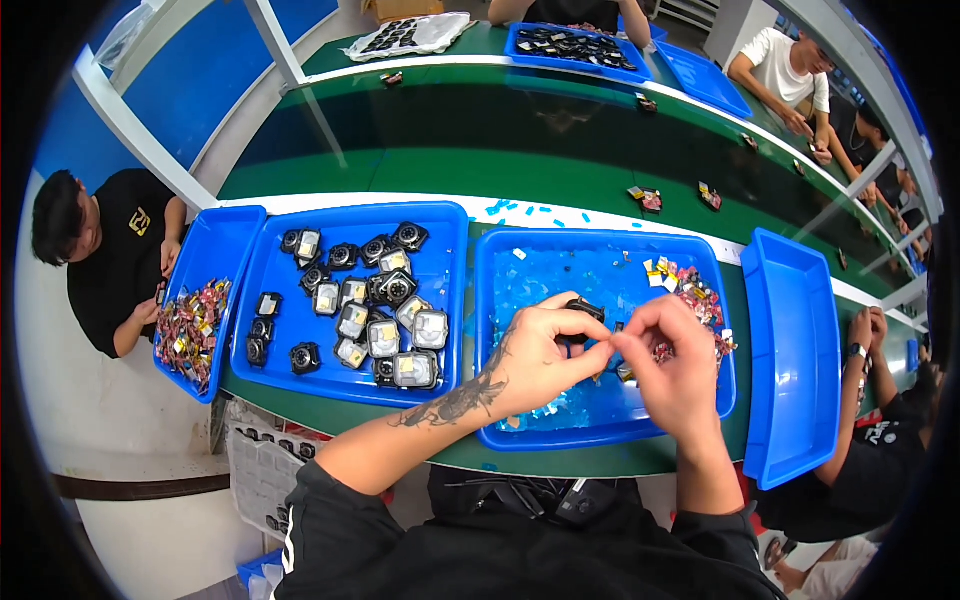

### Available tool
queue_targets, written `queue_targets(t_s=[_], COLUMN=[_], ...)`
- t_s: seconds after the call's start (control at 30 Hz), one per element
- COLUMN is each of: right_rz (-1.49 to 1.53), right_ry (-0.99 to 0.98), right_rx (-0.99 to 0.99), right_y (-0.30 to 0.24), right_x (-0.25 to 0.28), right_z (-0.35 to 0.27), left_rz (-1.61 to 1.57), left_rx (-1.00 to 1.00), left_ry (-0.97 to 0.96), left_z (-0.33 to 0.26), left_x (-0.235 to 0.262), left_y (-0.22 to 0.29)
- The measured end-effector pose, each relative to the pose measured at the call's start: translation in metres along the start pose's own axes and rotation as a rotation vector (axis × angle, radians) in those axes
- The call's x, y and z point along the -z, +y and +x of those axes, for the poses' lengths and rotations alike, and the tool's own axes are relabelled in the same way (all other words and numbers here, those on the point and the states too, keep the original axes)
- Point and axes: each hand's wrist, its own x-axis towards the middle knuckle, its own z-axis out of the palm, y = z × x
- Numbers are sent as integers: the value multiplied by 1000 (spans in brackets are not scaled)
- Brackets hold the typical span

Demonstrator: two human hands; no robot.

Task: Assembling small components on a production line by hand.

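Note:
Both of my hands meet over a blue tray point(590, 436) in front of me. My left hand point(548, 352), tattooed along the forearm, is closed round a black watch case point(586, 308), mostly covered by the fingers. Fingers and thumb of my right hand point(672, 362) are pinched together, touching the left fingertips. Whatever they pinch is too small and too covered to name. Light-blue film scraps point(530, 290) lie in the tray, along with a heap of small red, yellow and white parts point(688, 290) at its right side.
To the left, another blue tray point(455, 290) holds several watch cases point(383, 336). A narrower tray point(250, 222) beyond it contains small coloured parts. At right stands a blue tray point(793, 370). Past the white rail, a green conveyor point(480, 170) carries small assemblies point(650, 200). Other people work around it.

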Motion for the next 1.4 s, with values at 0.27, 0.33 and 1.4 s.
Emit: queue_targets(t_s=[0.27,0.33,1.4], right_rz=[54,454,566], right_ry=[-128,-183,19], right_rx=[-161,-153,-328], right_y=[16,34,33], right_x=[19,6,-22], right_z=[0,-8,-9], left_rz=[-373,-389,-388], left_rx=[208,320,147], left_ry=[-91,-258,-178], left_z=[6,6,1], left_x=[4,11,3], left_y=[5,6,5])
